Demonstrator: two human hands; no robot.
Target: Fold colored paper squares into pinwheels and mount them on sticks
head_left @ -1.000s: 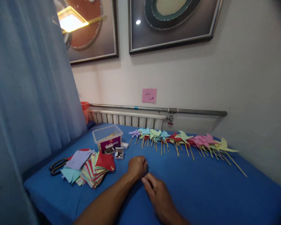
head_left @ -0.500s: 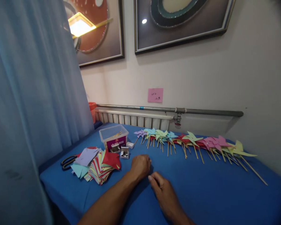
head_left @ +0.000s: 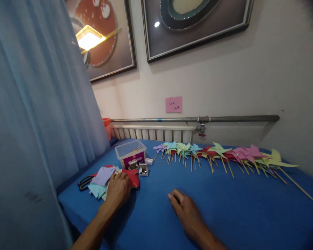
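Observation:
My left hand [head_left: 119, 187] lies over the stack of cut coloured paper squares [head_left: 134, 177], fingers loosely bent and apart; their tips are hard to make out against the paper. A red sheet shows to the right of it, lilac and light blue sheets to the left. Above the blue cloth at the centre, my right hand [head_left: 184, 211] is curled, thumb against the forefinger; whatever it may hold is too small or hidden to see. Just beyond the stack stands a small open white box [head_left: 143, 171] with tiny shiny pieces inside.
Finished paper pinwheels [head_left: 219, 150] on sticks lie in a long row along the wall. Behind the stack is a clear plastic tub [head_left: 130, 149] of sticks. Dark-handled scissors [head_left: 85, 182] lie at the left, near a blue curtain [head_left: 41, 114]. A metal pipe [head_left: 240, 118] runs along the wall.
My left hand has moved left, from beside the right hand onto the paper stack. My right hand stays curled in about the same place. The view has shifted slightly.

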